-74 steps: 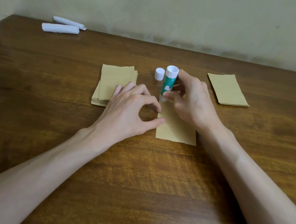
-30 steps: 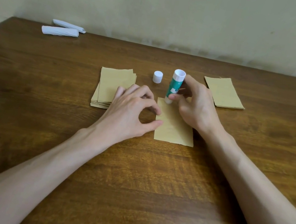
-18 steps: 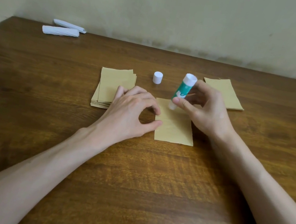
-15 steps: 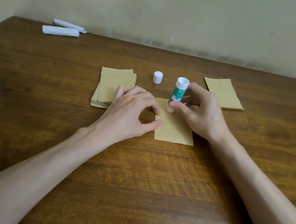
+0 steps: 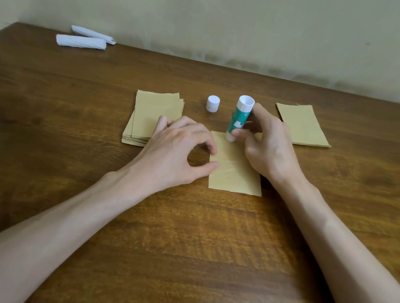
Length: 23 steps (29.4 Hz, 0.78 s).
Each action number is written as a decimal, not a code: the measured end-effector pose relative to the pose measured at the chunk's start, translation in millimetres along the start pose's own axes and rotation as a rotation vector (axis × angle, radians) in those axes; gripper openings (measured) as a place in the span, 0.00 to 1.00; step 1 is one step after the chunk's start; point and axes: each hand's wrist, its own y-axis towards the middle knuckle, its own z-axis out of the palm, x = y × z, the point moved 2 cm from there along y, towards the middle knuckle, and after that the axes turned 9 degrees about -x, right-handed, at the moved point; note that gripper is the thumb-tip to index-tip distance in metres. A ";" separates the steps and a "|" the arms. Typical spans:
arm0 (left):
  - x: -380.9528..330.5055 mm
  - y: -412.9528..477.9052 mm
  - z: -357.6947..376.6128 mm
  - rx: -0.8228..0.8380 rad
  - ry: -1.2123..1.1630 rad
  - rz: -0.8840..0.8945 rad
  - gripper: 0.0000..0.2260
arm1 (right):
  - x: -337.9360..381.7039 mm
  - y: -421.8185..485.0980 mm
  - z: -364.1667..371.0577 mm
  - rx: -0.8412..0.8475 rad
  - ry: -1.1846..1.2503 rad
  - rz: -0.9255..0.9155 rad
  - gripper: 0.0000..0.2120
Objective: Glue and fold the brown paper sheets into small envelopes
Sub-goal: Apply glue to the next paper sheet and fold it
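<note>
Right hand (image 5: 269,148) gripping upright glue stick (image 5: 239,121), tip apparently touching far edge of brown sheet (image 5: 235,175) flat on table (image 5: 180,239), arched left hand (image 5: 175,155) fingertips pinning its left edge; thin, light, floppy, best steadied flat, lifted by corner.
</note>
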 end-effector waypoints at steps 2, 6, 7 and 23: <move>-0.4 -0.5 0.0 0.005 0.001 -0.004 0.13 | -2.2 3.0 1.7 0.003 -0.001 0.013 0.10; -0.4 -0.7 -0.2 -0.004 -0.009 0.001 0.12 | -4.8 4.1 -6.4 -0.098 0.279 0.184 0.13; -0.1 -0.9 -0.3 -0.005 -0.010 0.001 0.12 | -4.1 3.3 -12.1 -0.144 0.351 0.236 0.14; 0.3 -0.3 0.4 0.015 -0.004 -0.018 0.14 | -4.3 -5.7 -7.1 -0.029 -0.028 -0.006 0.12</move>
